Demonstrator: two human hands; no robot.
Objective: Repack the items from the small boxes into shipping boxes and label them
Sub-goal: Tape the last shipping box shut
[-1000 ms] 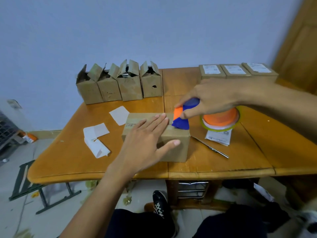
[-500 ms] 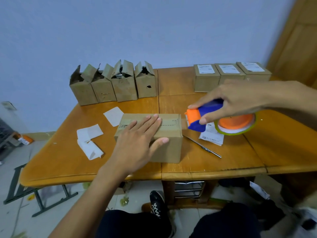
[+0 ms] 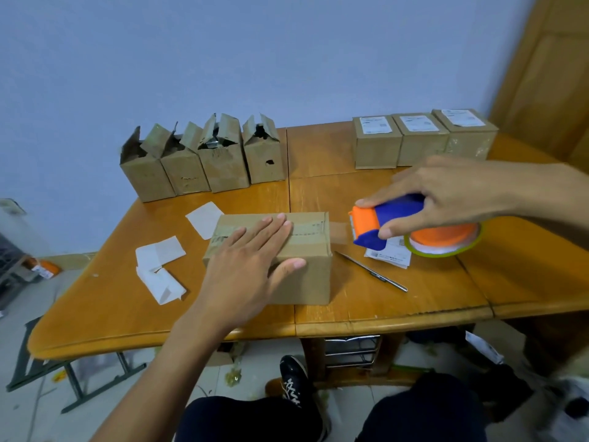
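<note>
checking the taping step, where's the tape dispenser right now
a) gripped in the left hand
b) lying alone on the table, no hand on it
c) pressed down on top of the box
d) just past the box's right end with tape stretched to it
D: the right hand grips the tape dispenser just past the right end of the shipping box, with a strip of tape spanning the gap, while the left hand lies flat on the box top.

Looks like a spare rm at home, doubling as a DIY packing spot: wooden drop-leaf table vs plain wall, wood door, littered tile floor, open small boxes, labelled boxes, tape dispenser.
</note>
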